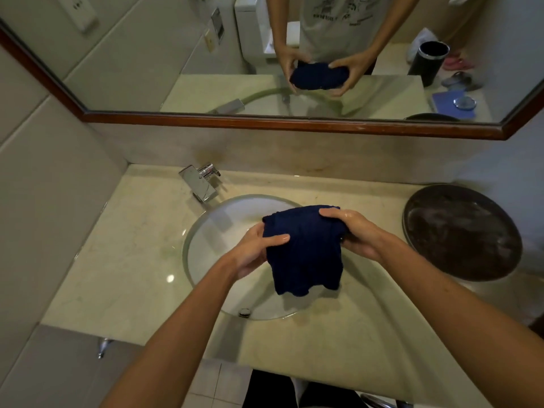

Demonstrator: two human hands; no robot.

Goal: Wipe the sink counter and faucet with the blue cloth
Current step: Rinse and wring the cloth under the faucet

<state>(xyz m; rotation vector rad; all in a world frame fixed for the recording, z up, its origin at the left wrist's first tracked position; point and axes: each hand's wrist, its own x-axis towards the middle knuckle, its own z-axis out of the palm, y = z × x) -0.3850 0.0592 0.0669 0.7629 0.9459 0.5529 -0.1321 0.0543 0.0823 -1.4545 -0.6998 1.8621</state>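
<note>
Cloth [304, 251] hangs gripped between both hands [306, 240].

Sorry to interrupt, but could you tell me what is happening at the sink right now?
A person stands at the sink counter holding a dark blue cloth over the basin. The left hand and right hand each grip an upper edge, and the cloth hangs down between them. The faucet at the back left is untouched.
</note>
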